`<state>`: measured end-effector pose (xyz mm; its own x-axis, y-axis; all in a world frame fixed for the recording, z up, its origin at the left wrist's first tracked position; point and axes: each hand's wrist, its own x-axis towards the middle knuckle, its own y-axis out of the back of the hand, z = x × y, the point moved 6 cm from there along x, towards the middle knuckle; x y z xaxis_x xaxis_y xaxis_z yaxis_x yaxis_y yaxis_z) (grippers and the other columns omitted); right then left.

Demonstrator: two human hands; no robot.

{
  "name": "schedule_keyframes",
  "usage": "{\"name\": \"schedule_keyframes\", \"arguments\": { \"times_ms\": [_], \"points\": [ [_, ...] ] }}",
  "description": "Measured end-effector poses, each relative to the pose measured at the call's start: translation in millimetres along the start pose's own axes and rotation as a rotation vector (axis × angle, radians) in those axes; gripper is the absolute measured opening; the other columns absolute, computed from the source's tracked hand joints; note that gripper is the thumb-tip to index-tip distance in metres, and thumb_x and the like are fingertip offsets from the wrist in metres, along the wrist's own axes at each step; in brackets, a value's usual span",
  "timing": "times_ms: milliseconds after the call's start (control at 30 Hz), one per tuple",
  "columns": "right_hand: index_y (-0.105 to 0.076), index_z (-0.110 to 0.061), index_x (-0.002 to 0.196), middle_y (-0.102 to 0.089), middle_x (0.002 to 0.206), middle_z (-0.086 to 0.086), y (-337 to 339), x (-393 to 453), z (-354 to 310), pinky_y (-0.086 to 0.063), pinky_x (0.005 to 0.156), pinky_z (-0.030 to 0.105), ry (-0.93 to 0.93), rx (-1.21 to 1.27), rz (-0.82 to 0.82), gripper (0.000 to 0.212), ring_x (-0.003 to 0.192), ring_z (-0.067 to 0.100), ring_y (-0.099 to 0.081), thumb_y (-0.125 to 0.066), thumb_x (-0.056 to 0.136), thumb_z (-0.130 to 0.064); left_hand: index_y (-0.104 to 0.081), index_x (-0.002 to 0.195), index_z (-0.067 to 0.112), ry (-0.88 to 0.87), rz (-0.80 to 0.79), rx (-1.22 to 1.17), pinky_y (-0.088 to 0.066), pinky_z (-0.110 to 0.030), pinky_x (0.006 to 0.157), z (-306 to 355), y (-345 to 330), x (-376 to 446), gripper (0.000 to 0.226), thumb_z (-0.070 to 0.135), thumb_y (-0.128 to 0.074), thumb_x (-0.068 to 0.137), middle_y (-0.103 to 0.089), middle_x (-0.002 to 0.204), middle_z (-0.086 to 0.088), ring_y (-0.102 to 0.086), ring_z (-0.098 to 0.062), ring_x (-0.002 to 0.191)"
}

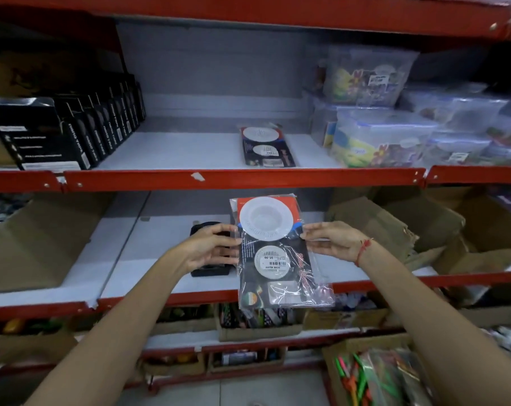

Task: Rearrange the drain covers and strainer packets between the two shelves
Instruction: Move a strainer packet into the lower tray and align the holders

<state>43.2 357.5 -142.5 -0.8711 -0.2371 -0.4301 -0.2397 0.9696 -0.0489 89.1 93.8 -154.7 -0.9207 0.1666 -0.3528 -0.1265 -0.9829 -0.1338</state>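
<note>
I hold a strainer packet (273, 253) upright in front of the lower shelf (166, 298): a clear plastic bag with two white round strainers on a dark card. My left hand (211, 247) pinches its left edge and my right hand (333, 241) pinches its right edge. A second strainer packet (266, 146) lies flat on the upper shelf (190, 153), right of centre. A black drain cover (209, 266) lies on the lower shelf behind my left hand, partly hidden by it.
Black boxes (72, 133) line the upper shelf's left side; clear plastic containers (395, 133) are stacked on its right. Cardboard boxes (424, 230) stand at the lower shelf's right and another at its left (28, 244). Boxes of goods fill the shelves below.
</note>
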Motion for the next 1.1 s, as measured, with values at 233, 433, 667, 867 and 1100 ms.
{"name": "schedule_keyframes", "arguments": {
  "times_ms": [233,433,667,867,1100],
  "points": [
    [-0.06,0.003,0.116,-0.068,0.096,0.011,0.6,34.7,26.9,-0.059,0.055,0.021,-0.105,0.026,0.057,0.035,0.084,0.019,-0.066,-0.061,0.082,0.01,-0.064,0.106,0.009,0.093,0.055,0.014,-0.062,-0.032,0.065,-27.4,8.7,33.6,0.026,0.0,-0.068,0.082,-0.075,0.084,-0.006,-0.072,-0.017,0.071],
    [-0.058,0.007,0.118,-0.066,0.089,0.008,6.1,85.2,32.8,-0.057,0.068,0.027,-0.149,0.016,0.165,0.036,0.081,0.018,-0.063,-0.05,0.085,0.018,-0.061,0.113,-0.005,0.214,0.166,-0.019,-0.062,-0.035,0.062,-37.3,20.4,83.9,0.023,0.0,-0.058,0.09,-0.068,0.108,-0.021,-0.07,-0.029,0.089],
    [-0.058,0.004,0.119,-0.062,0.124,0.016,15.1,138.2,47.0,-0.052,0.089,0.033,-0.177,-0.063,0.266,0.04,0.099,0.022,-0.06,-0.048,0.084,0.02,-0.056,0.113,-0.007,0.334,0.172,-0.03,-0.057,-0.041,0.077,-46.9,28.0,134.7,0.023,0.002,-0.055,0.092,-0.065,0.099,-0.02,-0.065,-0.029,0.088],
    [-0.053,0.008,0.124,-0.062,0.125,0.019,18.7,166.5,59.0,-0.052,0.091,0.036,-0.2,-0.1,0.316,0.042,0.094,0.023,-0.06,-0.045,0.086,0.02,-0.053,0.119,-0.009,0.377,0.176,0.003,-0.053,-0.042,0.087,-55.3,34.3,161.8,0.028,0.001,-0.051,0.094,-0.062,0.116,-0.023,-0.06,-0.031,0.101],
    [-0.054,0.01,0.122,-0.066,0.103,0.023,19.4,175.7,69.9,-0.051,0.084,0.036,-0.236,-0.144,0.292,0.033,0.074,0.023,-0.064,-0.041,0.091,0.012,-0.051,0.121,-0.008,0.397,0.171,0.107,-0.05,-0.039,0.096,-62.8,32.9,163.4,0.028,0.004,-0.047,0.096,-0.054,0.131,-0.025,-0.055,-0.035,0.119]
  ]
}}
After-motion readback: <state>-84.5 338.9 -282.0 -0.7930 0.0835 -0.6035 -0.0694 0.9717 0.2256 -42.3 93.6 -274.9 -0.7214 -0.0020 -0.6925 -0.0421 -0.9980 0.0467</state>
